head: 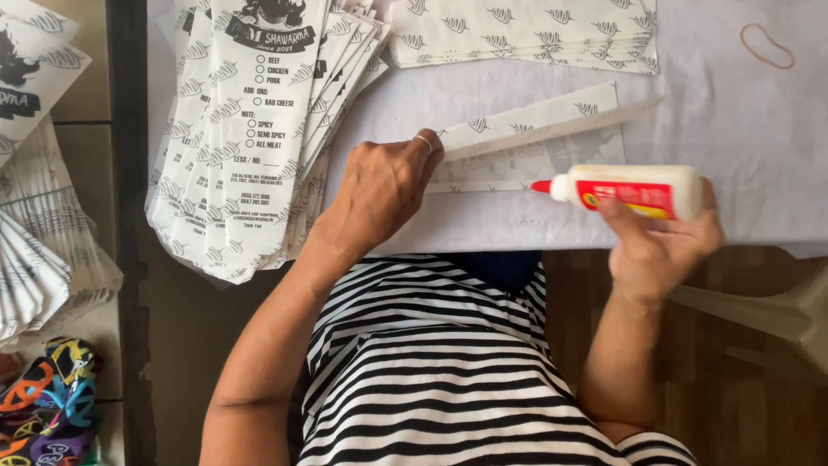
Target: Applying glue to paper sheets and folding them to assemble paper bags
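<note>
My left hand (384, 185) presses on the near end of a long folded paper sheet (535, 129) printed with small leaf marks, lying on the white table cover (733, 112). A ring shows on one finger. My right hand (660, 242) grips a white glue bottle (638, 190) with a red label and red nozzle. The bottle lies sideways, its tip pointing left at the sheet's lower edge, close to my left hand's fingers.
A fanned stack of printed paper bags (259, 129) lies at the table's left. More leaf-printed sheets (526, 34) are stacked at the far edge. A rubber band (766, 45) lies at the far right. Another paper pile (39, 224) and colourful cloth (47, 401) sit to the left.
</note>
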